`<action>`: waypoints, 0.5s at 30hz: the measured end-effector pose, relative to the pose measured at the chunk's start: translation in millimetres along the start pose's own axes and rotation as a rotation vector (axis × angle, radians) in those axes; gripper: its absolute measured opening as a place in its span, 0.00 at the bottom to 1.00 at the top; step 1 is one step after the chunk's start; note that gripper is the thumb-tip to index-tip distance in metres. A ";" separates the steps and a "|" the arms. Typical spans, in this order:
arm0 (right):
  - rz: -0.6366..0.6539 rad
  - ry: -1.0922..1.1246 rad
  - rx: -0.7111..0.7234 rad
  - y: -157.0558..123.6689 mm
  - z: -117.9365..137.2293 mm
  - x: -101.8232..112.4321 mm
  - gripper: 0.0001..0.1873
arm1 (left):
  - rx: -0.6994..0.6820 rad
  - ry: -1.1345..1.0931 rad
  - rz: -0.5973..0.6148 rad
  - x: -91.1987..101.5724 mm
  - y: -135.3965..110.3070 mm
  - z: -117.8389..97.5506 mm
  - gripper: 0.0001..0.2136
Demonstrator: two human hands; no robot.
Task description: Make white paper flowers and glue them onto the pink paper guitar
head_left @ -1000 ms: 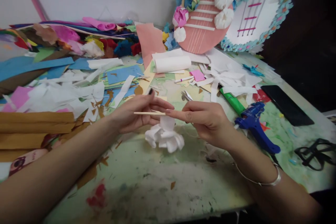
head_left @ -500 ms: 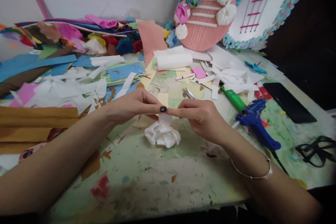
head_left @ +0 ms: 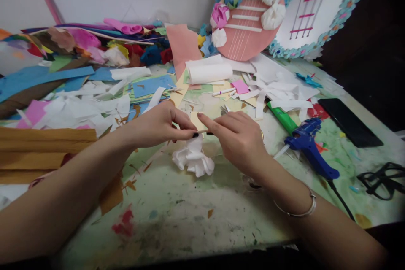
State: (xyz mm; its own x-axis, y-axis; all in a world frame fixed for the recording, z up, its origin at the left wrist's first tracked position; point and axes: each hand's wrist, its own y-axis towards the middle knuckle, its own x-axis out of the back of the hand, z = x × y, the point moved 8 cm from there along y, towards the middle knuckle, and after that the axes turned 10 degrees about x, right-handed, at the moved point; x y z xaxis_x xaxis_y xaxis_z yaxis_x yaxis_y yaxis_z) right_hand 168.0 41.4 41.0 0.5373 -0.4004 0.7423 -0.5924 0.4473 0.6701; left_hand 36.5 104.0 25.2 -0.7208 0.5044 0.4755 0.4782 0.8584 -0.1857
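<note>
A white paper flower (head_left: 193, 159) hangs petals-down just above the table, its narrow neck at my fingertips. My left hand (head_left: 161, 124) is closed, with thumb and fingers pinching that neck. From the other side my right hand (head_left: 242, 139) meets it. The right thumb is tucked under and the index finger stretches toward the left fingertips, at the same neck. A pale yellow paper piece (head_left: 196, 120) lies on the table behind the fingers. Exactly how the right fingers grip the neck is partly hidden.
A blue glue gun (head_left: 305, 143), a black phone (head_left: 349, 122) and glasses (head_left: 384, 180) lie to the right. Scissors (head_left: 225, 109) sit behind my right hand. White paper scraps (head_left: 79, 109) and brown crepe paper (head_left: 44, 147) cover the left. Decorated guitar shapes (head_left: 247, 29) stand behind.
The flower has tilted and shifted slightly left. My right hand has turned palm-down, its index finger now lifted over the neck; the left thumb has drawn back a little.
</note>
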 end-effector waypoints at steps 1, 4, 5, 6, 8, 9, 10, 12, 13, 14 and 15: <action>-0.045 0.006 -0.020 1.4 -0.1 5.9 0.21 | -0.022 0.045 -0.019 0.4 -0.4 -2.2 0.03; -0.227 0.066 -0.112 2.4 -4.1 27.1 0.16 | -0.059 0.161 -0.070 2.2 -2.0 -7.4 0.07; -0.274 0.114 -0.157 1.2 -8.0 30.8 0.14 | -0.063 0.155 -0.106 5.4 -2.6 -8.4 0.08; -0.303 0.184 -0.213 -0.6 -13.5 31.1 0.11 | -0.069 0.150 -0.134 7.9 -3.2 -9.2 0.08; -0.287 0.393 -0.375 -6.5 -29.4 18.1 0.06 | -0.083 0.150 -0.171 11.1 -4.1 -10.3 0.08; -0.241 0.532 -0.470 -10.2 -37.0 5.3 0.07 | -0.084 0.146 -0.179 12.0 -4.2 -10.2 0.07; -0.175 0.686 -0.558 -13.9 -42.1 -10.2 0.09 | -0.078 0.136 -0.179 12.1 -3.9 -9.3 0.07; -0.008 0.987 -0.654 -17.9 -40.4 -39.5 0.12 | -0.054 0.095 -0.154 10.2 -2.6 -6.4 0.07; 0.066 1.118 -0.665 -18.1 -35.4 -49.8 0.13 | -0.037 0.059 -0.138 8.7 -1.7 -4.6 0.07; 0.126 1.227 -0.659 -17.3 -29.3 -56.8 0.14 | -0.020 0.016 -0.121 7.0 -0.9 -2.8 0.07; 0.169 1.310 -0.650 -16.3 -23.6 -60.9 0.15 | -0.003 -0.029 -0.110 5.5 -0.2 -1.2 0.07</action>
State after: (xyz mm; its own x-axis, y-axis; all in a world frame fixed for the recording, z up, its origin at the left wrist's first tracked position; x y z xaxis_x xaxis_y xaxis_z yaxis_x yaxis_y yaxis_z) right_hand 159.1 77.4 -15.2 0.8485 0.5277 0.0402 -0.5246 0.8285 0.1958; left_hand 33.0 106.5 28.8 -0.7832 0.4096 0.4678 0.3968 0.9085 -0.1312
